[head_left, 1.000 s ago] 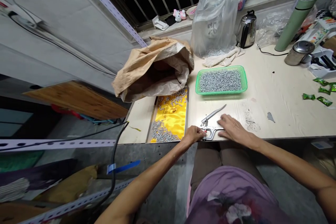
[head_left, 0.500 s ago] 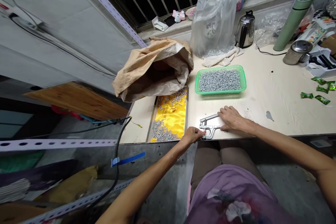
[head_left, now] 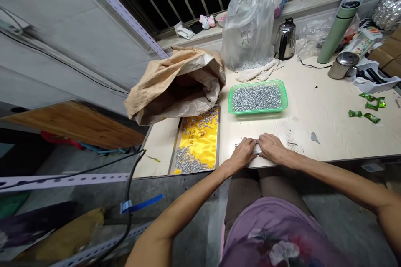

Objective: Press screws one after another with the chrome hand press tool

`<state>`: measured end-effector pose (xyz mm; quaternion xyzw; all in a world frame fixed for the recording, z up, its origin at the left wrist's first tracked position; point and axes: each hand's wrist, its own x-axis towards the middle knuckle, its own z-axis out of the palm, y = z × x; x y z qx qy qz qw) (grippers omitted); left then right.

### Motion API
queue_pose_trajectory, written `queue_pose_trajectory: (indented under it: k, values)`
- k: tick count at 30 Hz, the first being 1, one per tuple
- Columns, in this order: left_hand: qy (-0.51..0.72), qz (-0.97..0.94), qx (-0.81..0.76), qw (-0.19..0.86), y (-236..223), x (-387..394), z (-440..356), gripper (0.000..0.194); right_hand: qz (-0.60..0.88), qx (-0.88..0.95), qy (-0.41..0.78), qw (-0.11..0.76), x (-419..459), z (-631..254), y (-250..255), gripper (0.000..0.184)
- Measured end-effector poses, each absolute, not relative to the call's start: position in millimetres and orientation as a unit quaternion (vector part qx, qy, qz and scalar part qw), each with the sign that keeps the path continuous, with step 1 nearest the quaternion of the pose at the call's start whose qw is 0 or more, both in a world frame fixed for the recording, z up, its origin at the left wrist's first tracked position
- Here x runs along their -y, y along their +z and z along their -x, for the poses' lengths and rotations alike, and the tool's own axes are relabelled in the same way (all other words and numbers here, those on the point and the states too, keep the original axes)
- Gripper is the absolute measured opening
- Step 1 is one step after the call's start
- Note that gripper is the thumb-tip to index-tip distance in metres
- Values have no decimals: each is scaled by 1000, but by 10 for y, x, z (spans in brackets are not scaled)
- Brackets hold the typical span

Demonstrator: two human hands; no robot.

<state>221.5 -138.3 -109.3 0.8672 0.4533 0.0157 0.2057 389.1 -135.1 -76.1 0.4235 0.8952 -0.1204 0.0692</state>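
My left hand (head_left: 243,154) and my right hand (head_left: 273,148) are close together at the table's front edge. Both are closed around a silver metal plier-like tool (head_left: 257,149), which lies low over the tabletop. Only short stretches of its metal show between and beside the fingers; its jaw end is mostly covered by my left hand. To the left of my hands is a shallow tray (head_left: 217,142) lined with yellow printed cloth (head_left: 203,150), with small silver metal pins (head_left: 188,162) scattered on it. Beyond my hands sits a green plastic basket (head_left: 284,99) full of similar small metal pieces (head_left: 257,96).
A brown paper sack (head_left: 163,83) lies open behind the tray, partly over it. Farther back stand a plastic bag (head_left: 246,33), a steel kettle (head_left: 285,39) and a green flask (head_left: 336,33). Green-wrapped sweets (head_left: 371,117) lie at the right. A cable (head_left: 129,192) hangs left.
My left hand has moved right from the tool's jaw end and closed over its body beside my right hand. The tool is now mostly covered. The view has shifted slightly.
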Motion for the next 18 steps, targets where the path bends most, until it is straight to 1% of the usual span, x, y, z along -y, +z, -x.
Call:
queue_pose_trajectory:
  k: [2,5,7,10,13,14,15,17,18]
  values:
    - [-3,-862,-462,209,-1079,1387,-2241,25,-431,-891,-126,66,1386,-3884,-771,26]
    - [-3,-853,-474,220,-1066,1424,-2258,12,-440,-886,-141,33,1455,-3886,-800,14]
    - [1,-848,-480,224,-1066,1447,-2265,7,-446,-882,-153,18,1498,-3886,-839,15]
    - [-4,-845,-484,226,-1071,1453,-2268,7,-455,-875,-166,14,1541,-3874,-906,17]
    - [3,-843,-486,229,-1089,1437,-2250,11,-465,-872,-152,3,1542,-3867,-914,15]
    - [14,-843,-486,228,-1104,1439,-2239,15,-469,-872,-142,0,1525,-3877,-897,14]
    - [30,-844,-486,226,-1127,1451,-2227,21,-468,-873,-134,-1,1496,-3895,-873,17]
    - [71,-844,-487,212,-1192,1522,-2208,34,-447,-884,-138,3,1399,-3962,-819,34]
    - [91,-845,-487,201,-1233,1584,-2207,38,-427,-891,-154,9,1333,-4005,-797,39]
